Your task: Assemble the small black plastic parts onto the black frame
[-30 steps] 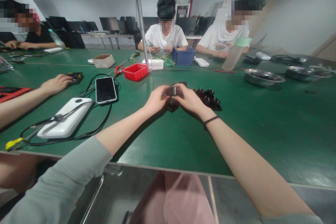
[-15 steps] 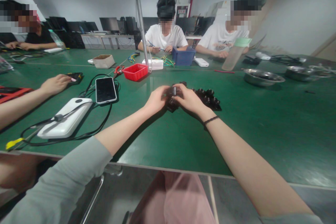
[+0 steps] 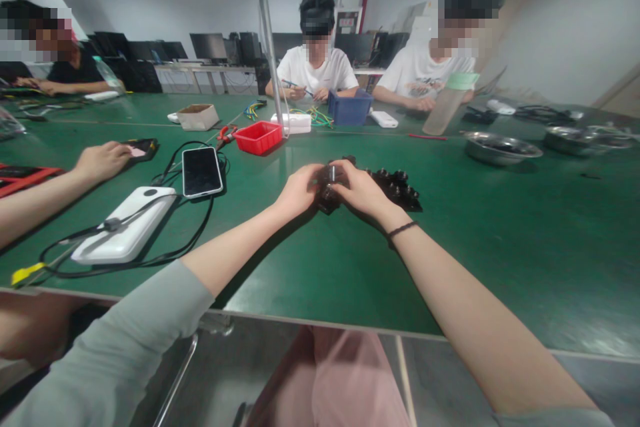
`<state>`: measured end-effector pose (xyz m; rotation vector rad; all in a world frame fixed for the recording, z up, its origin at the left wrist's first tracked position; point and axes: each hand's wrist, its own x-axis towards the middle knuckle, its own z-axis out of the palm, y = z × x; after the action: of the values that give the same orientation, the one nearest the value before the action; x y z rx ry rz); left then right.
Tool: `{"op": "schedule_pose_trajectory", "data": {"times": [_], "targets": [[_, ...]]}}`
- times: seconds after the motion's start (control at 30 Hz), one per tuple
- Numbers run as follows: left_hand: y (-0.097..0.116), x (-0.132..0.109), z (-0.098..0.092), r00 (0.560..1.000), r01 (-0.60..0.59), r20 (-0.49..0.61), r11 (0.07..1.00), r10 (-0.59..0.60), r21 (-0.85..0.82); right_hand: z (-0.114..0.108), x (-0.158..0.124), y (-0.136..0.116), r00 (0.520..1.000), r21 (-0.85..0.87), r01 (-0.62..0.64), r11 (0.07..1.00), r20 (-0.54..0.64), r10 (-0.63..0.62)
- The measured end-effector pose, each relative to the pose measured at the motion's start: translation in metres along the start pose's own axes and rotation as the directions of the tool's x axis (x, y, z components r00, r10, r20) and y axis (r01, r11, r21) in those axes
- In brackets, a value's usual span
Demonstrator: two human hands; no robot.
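Both of my hands meet over a small glossy black part [image 3: 328, 200] on the green table [image 3: 320, 267]. My left hand [image 3: 300, 188] is closed around its left side, fingertips hidden behind it. From the right, my right hand [image 3: 357, 183] grips the same part, thumb and fingers curled at its top. A shiny highlight shows between the two hands; the part's exact kind cannot be made out. Just right of my right hand lies a cluster of similar black parts with knob-like tops [image 3: 397, 187], in rows.
To the left lie a phone [image 3: 202, 172], a white power bank [image 3: 125, 225] with black cables, and a neighbour's hand [image 3: 105, 160]. Beyond stand a red bin [image 3: 259, 138], a metal pole [image 3: 267, 33], a blue bin [image 3: 350, 108], a bottle [image 3: 449, 107] and a steel bowl [image 3: 501, 149]. Co-workers sit opposite.
My hands stay in nearly the same place on the black part. The neighbour's hand at left has shifted slightly left.
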<state>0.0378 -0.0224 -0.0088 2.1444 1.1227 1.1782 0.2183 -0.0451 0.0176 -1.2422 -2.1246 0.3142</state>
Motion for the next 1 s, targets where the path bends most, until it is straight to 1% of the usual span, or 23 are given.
{"op": "schedule_pose_trajectory", "data": {"times": [0.13,0.47,0.63,1.0], "targets": [[-0.0013,0.0001,0.0002,1.0,-0.004,-0.002,1.0,0.004,-0.005,0.0,-0.0004,0.0004,1.0,0.015,0.007,1.0,-0.005,-0.007],[-0.0028,-0.0003,0.0008,1.0,-0.015,0.008,1.0,0.015,0.008,-0.0019,-0.0006,-0.0045,1.0,0.003,-0.022,1.0,0.01,0.022],[-0.0031,-0.0005,0.0007,0.998,-0.055,0.007,0.998,0.055,0.007,-0.0006,-0.0001,-0.0023,1.0,0.023,-0.011,1.0,0.009,0.011],[-0.0028,-0.0003,0.0004,0.999,-0.047,-0.003,0.999,0.047,0.012,-0.0009,0.0001,-0.0026,1.0,0.018,0.0,1.0,0.001,0.0]]}}
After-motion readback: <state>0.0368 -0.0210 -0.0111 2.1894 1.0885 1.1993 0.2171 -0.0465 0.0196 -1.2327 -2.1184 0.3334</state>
